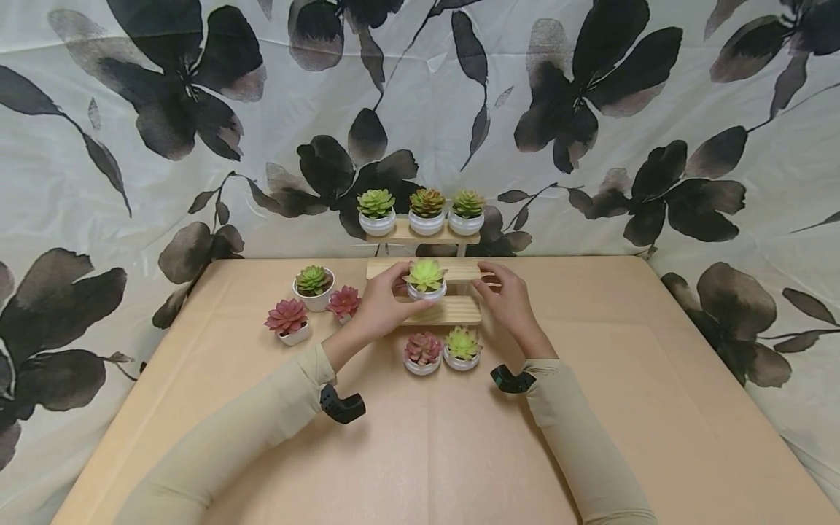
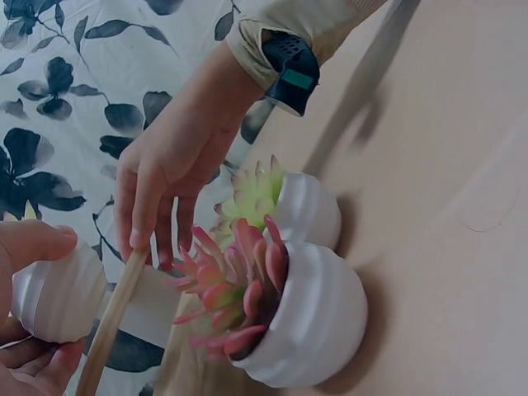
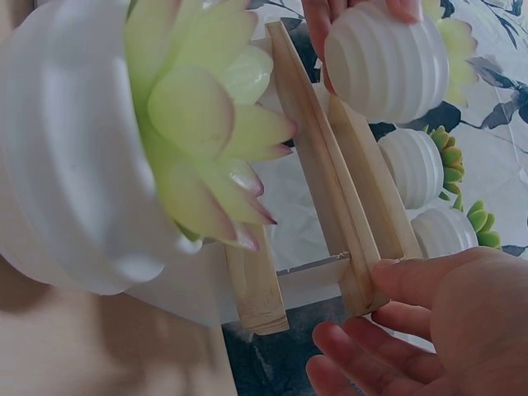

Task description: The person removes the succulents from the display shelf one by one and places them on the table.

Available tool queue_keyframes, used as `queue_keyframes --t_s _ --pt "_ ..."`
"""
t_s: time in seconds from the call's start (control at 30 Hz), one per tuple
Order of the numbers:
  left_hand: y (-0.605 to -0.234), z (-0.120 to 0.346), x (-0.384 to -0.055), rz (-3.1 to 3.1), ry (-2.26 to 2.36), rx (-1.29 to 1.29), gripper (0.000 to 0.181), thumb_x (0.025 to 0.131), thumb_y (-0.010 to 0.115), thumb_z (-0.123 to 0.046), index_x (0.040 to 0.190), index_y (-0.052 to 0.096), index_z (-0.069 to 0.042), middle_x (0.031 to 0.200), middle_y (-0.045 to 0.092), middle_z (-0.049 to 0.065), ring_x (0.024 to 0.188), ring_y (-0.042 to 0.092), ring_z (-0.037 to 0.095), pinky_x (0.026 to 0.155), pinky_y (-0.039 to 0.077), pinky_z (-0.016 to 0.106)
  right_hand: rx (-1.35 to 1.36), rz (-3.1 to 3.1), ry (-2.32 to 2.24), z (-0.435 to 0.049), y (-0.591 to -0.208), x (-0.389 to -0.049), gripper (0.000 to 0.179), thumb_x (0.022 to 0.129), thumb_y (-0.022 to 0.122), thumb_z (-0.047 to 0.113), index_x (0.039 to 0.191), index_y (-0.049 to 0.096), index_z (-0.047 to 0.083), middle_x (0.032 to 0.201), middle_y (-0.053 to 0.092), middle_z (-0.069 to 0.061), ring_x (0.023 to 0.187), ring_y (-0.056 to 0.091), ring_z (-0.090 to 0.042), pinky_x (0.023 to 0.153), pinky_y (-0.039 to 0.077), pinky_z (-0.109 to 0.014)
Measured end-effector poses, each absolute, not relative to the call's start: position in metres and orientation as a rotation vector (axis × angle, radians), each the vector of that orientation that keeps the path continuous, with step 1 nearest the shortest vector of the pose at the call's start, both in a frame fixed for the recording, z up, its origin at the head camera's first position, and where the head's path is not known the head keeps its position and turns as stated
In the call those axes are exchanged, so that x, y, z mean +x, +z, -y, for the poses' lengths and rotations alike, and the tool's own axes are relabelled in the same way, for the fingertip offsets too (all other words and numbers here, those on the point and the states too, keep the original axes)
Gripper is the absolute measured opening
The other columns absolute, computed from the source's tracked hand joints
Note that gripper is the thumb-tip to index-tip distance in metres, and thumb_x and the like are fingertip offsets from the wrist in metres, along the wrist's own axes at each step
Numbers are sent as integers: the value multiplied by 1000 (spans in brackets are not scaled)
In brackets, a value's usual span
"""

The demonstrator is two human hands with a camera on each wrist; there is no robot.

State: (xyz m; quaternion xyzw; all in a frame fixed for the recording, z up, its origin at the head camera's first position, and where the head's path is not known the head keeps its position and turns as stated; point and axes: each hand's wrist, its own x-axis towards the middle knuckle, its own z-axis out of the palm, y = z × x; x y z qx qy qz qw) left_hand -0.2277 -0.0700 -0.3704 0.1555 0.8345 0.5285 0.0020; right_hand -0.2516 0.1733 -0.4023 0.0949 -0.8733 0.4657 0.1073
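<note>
White pot (image 1: 426,294), succulent (image 1: 426,274) upward, is gripped by left hand (image 1: 383,302); right hand (image 1: 508,297) pinches the crosswise wooden shelf (image 1: 462,270).

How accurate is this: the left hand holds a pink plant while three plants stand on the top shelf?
Not quite: the left hand holds a green plant, not a pink one, as the head view shows. Three plants do stand on the top shelf.
</note>
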Motion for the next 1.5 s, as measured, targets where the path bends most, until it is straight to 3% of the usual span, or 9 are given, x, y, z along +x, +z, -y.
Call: queue_keyframes --t_s 0.93,1.5 --pt "-380 102 -199 -2614 1615 423 70 75 83 -23 136 50 -11 135 56 11 122 58 31 107 49 41 272 2570 1366 -174 -403 -252 40 95 62 16 132 56 2 132 58 -20 113 62 -34 97 56 -44" --pt "-388 118 -189 -2600 1615 471 68 75 83 -17 133 51 -5 132 57 14 121 58 33 107 48 45 294 2562 1364 -174 -406 -253 41 95 62 17 133 55 2 132 58 -20 113 62 -34 96 56 -44"
